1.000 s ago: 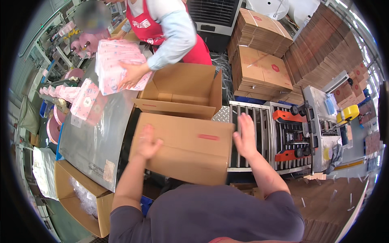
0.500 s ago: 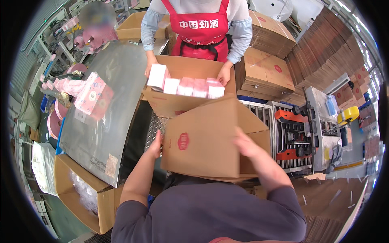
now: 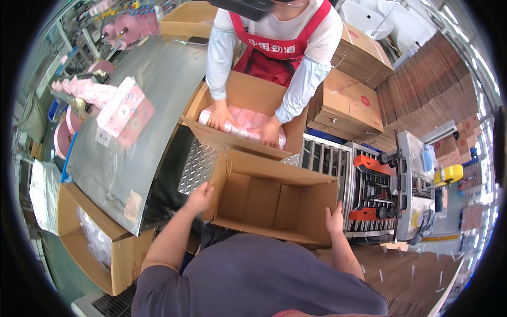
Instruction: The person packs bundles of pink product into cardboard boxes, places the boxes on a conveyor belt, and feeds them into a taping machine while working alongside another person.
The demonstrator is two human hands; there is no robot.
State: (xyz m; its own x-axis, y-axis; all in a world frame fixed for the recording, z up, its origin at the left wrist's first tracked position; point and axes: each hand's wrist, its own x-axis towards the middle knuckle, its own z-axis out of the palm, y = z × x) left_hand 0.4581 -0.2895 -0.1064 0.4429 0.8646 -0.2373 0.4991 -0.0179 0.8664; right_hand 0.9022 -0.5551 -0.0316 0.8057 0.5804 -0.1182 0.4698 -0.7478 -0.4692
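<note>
Plainly, in the head view, an open brown cardboard box (image 3: pixel 280 171) sits just below centre toward six o'clock, the left hand (image 3: pixel 199 198) curling its fingers at the box's nine-o'clock edge, the right hand (image 3: pixel 334 219) at its three-o'clock wall, thumb parted from the fingers, contact hard to tell. Toward twelve, a co-worker (image 3: pixel 274 47) in a red apron rests both hands on pink-and-white packs (image 3: pixel 243 117) inside a second brown cardboard box (image 3: pixel 227 138); toward ten lies a grey metal table (image 3: pixel 163 68).

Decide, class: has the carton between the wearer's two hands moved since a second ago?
Yes: the carton has shifted right, away from the metal table, toward the roller conveyor, and now opens upward.
</note>
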